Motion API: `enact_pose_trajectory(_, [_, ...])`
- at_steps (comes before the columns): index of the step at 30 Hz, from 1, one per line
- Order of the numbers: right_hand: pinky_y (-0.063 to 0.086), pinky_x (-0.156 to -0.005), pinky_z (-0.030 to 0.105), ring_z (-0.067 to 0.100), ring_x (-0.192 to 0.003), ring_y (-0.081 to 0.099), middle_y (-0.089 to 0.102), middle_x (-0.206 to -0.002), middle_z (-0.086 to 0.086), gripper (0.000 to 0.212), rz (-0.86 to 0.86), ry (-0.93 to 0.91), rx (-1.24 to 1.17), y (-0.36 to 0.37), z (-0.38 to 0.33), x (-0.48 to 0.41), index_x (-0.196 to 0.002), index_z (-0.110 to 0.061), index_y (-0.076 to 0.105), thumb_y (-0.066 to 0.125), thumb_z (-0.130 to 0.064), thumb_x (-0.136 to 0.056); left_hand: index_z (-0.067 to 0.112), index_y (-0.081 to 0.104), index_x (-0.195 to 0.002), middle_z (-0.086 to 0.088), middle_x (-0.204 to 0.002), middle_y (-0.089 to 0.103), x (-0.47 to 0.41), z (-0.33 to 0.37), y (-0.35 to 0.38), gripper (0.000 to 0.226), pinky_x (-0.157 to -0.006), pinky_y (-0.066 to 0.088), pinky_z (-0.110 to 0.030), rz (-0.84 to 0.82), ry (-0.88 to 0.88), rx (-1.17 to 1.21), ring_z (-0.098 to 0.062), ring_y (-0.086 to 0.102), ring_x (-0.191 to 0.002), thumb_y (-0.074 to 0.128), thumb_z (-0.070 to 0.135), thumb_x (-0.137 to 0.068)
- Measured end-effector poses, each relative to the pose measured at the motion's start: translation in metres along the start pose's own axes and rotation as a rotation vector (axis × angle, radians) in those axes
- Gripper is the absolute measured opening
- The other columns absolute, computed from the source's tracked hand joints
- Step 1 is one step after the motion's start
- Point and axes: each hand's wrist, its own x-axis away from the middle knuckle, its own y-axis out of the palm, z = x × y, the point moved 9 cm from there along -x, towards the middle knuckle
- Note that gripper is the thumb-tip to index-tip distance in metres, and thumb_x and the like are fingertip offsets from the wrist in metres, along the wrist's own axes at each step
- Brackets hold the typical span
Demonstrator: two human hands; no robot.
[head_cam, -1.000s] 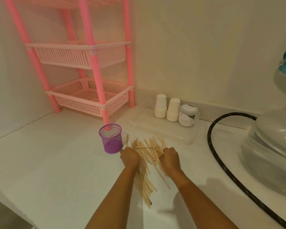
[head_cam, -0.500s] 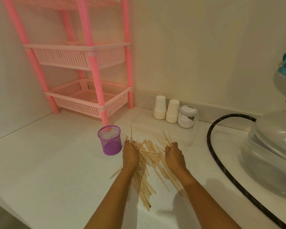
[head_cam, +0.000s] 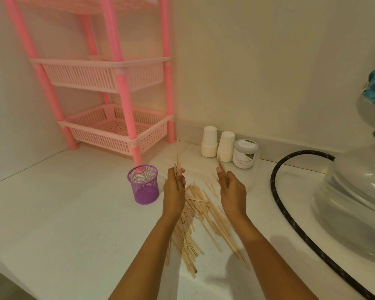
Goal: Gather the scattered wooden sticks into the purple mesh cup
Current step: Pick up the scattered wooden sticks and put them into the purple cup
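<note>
My left hand [head_cam: 174,192] pinches upright sticks [head_cam: 177,158] just right of purple mesh cup [head_cam: 143,184]; right hand [head_cam: 232,191] grips few more (farther right). Loose pile [head_cam: 196,215] beneath hands, right of cup.

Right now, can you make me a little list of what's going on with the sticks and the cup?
left hand: closed on a few sticks, held upright beside the cup
right hand: closed on a stick or two, raised above the pile
purple mesh cup: upright on the counter, left of the hands; no sticks visible inside
wooden sticks: most scattered in a pile on the counter between the arms
white counter: holds everything
</note>
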Motion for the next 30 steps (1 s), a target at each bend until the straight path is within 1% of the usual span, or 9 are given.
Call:
enact_pose_trajectory(3, [0.044, -0.056, 0.038, 0.025, -0.057, 0.054, 0.053, -0.057, 0.006, 0.059, -0.005, 0.036, -0.031, -0.001, 0.006, 0.003, -0.069, -0.001, 0.049, 0.036, -0.052, -0.094, 0.024, 0.049, -0.097, 0.006, -0.068, 0.051, 0.004, 0.000, 0.001, 0.023, -0.059, 0.043, -0.021, -0.008, 0.022, 0.042, -0.010, 0.049, -0.059, 0.028, 0.019, -0.103])
enact_pose_trajectory(7, [0.031, -0.049, 0.029, 0.014, -0.049, 0.039, 0.040, -0.051, -0.002, 0.056, 0.028, 0.051, -0.092, -0.004, 0.007, 0.006, -0.061, -0.015, 0.039, 0.025, -0.064, -0.083, 0.031, 0.050, -0.093, 0.006, -0.068, 0.052, 0.004, 0.004, 0.000, 0.026, -0.059, 0.046, -0.018, 0.000, 0.049, 0.096, -0.009, 0.051, -0.060, 0.028, 0.021, -0.103])
enact_pose_trajectory(9, [0.031, -0.050, 0.028, 0.011, -0.050, 0.038, 0.041, -0.055, -0.003, 0.052, -0.004, 0.039, -0.178, -0.001, 0.003, 0.005, -0.067, -0.013, 0.041, 0.029, -0.060, -0.087, 0.032, 0.050, -0.093, 0.008, -0.067, 0.050, 0.004, 0.008, -0.001, 0.027, -0.055, 0.042, -0.015, 0.007, 0.069, 0.129, -0.008, 0.046, -0.058, 0.029, 0.021, -0.103])
enact_pose_trajectory(13, [0.034, -0.048, 0.015, 0.002, -0.049, 0.037, 0.039, -0.060, -0.008, 0.034, -0.107, -0.031, -0.297, 0.010, -0.007, 0.012, -0.083, -0.010, 0.047, 0.041, -0.041, -0.096, 0.035, 0.049, -0.094, 0.010, -0.067, 0.048, 0.008, 0.011, -0.001, 0.025, -0.056, 0.041, -0.015, 0.011, 0.120, 0.117, -0.007, 0.045, -0.058, 0.030, 0.023, -0.102])
enact_pose_trajectory(16, [0.040, -0.060, 0.004, -0.006, -0.062, 0.050, 0.050, -0.070, -0.012, 0.021, -0.121, -0.062, -0.360, 0.016, -0.003, 0.026, -0.090, -0.019, 0.052, 0.037, -0.031, -0.100, 0.035, 0.048, -0.095, 0.011, -0.068, 0.049, 0.017, 0.002, 0.000, 0.022, -0.060, 0.044, -0.014, 0.002, 0.123, 0.103, -0.005, 0.048, -0.061, 0.030, 0.024, -0.102])
enact_pose_trajectory(18, [0.042, -0.065, 0.004, -0.007, -0.067, 0.053, 0.052, -0.073, -0.012, 0.020, -0.141, -0.037, -0.369, 0.023, 0.008, 0.038, -0.090, -0.024, 0.051, 0.037, -0.033, -0.100, 0.037, 0.047, -0.096, 0.011, -0.070, 0.050, 0.023, -0.006, 0.001, 0.019, -0.063, 0.045, -0.011, -0.011, 0.110, 0.079, -0.003, 0.050, -0.062, 0.031, 0.028, -0.101])
enact_pose_trajectory(22, [0.041, -0.060, 0.015, 0.000, -0.057, 0.044, 0.045, -0.066, -0.008, 0.026, -0.231, -0.012, -0.296, 0.038, 0.034, 0.057, -0.087, -0.017, 0.046, 0.033, -0.037, -0.098, 0.046, 0.046, -0.097, 0.010, -0.071, 0.052, 0.031, -0.017, 0.004, 0.020, -0.062, 0.045, -0.011, -0.033, 0.088, 0.017, -0.003, 0.052, -0.064, 0.031, 0.034, -0.100])
enact_pose_trajectory(27, [0.043, -0.063, 0.004, -0.013, -0.066, 0.054, 0.049, -0.072, -0.016, 0.020, -0.284, 0.028, -0.215, 0.045, 0.043, 0.060, -0.102, -0.013, 0.049, 0.033, -0.026, -0.102, 0.041, 0.051, -0.097, 0.007, -0.068, 0.052, 0.033, -0.024, 0.006, 0.026, -0.060, 0.044, -0.011, -0.047, 0.038, 0.045, -0.002, 0.051, -0.060, 0.032, 0.024, -0.102])
enact_pose_trajectory(30, [0.042, -0.066, 0.000, -0.007, -0.070, 0.054, 0.051, -0.078, -0.019, 0.025, -0.279, 0.030, -0.210, 0.044, 0.031, 0.056, -0.106, -0.010, 0.051, 0.032, -0.027, -0.102, 0.034, 0.052, -0.095, 0.008, -0.071, 0.048, 0.031, -0.019, 0.007, 0.027, -0.057, 0.040, -0.008, -0.026, 0.034, 0.080, 0.003, 0.047, -0.058, 0.031, 0.018, -0.102])
